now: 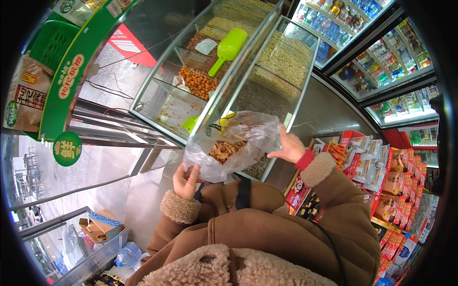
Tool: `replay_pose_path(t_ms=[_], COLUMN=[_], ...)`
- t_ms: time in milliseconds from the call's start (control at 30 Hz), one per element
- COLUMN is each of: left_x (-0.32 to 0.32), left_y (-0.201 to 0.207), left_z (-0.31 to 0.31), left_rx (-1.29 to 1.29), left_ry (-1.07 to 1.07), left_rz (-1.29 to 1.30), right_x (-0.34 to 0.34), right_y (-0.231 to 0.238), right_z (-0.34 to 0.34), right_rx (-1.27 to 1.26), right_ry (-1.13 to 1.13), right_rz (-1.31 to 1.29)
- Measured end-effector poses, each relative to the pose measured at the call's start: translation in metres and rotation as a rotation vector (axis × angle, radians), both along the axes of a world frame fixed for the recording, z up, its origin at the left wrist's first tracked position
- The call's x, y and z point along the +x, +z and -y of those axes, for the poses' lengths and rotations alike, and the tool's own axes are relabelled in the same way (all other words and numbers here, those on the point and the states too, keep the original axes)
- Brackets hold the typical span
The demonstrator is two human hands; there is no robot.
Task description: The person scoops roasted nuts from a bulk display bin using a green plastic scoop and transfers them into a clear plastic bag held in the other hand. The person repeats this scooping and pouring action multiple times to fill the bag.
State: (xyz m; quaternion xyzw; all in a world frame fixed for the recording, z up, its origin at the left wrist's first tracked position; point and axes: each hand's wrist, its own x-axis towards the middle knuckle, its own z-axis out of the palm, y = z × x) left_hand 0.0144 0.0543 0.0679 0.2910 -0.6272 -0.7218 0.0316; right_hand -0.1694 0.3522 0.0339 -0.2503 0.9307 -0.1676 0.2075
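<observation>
A clear plastic bag (260, 132) spreads between my hands in front of my chest, with a small heap of brown, nut-like pieces (227, 151) inside. My left hand (186, 181) pinches the bag's near left edge between thumb and fingers. At the bag's right edge is my right hand (289, 147), its fingers at the plastic and its thumb stuck out toward me. Beyond the bag, a bright green scoop (232, 45) lies over the bins. Part of a second green scoop (190, 125) shows in the nearest left bin.
The glass-sided bulk bins (286, 57) hold pale grains, orange-brown balls and dark seeds. Drink fridges (381, 62) stand at the far right. Packaged goods (377, 167) fill a display by my right arm. A green-edged shelf (62, 95) is at left, an open cardboard box (102, 226) lower left.
</observation>
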Motion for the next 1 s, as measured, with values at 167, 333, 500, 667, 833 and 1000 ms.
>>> replay_pose_path(t_ms=[167,333,500,667,833,1000], left_x=[-0.004,0.008,0.018,-0.001,-0.044,-0.067], left_y=[-0.002,0.001,-0.016,-0.015,0.007,0.023], left_z=[0.002,0.004,-0.011,-0.022,-0.059,-0.058], left_rx=[-0.02,-0.292,-0.228,-0.249,-0.062,-0.167], left_ry=[0.087,0.124,-0.058,-0.161,-0.31,-0.28], left_rz=[-0.059,-0.096,0.107,-0.014,-0.063,-0.069], right_x=[-0.002,0.008,0.037,0.028,0.051,0.039], right_y=[-0.016,0.002,-0.026,0.001,0.059,0.06], right_z=[-0.006,-0.006,0.013,0.015,0.064,0.074], right_rx=[-0.399,-0.477,-0.052,-0.414,-0.948,-0.931], right_ry=[-0.251,-0.353,-0.148,-0.337,0.12,-0.212], right_rz=[0.31,0.199,-0.218,0.134,0.56,0.727])
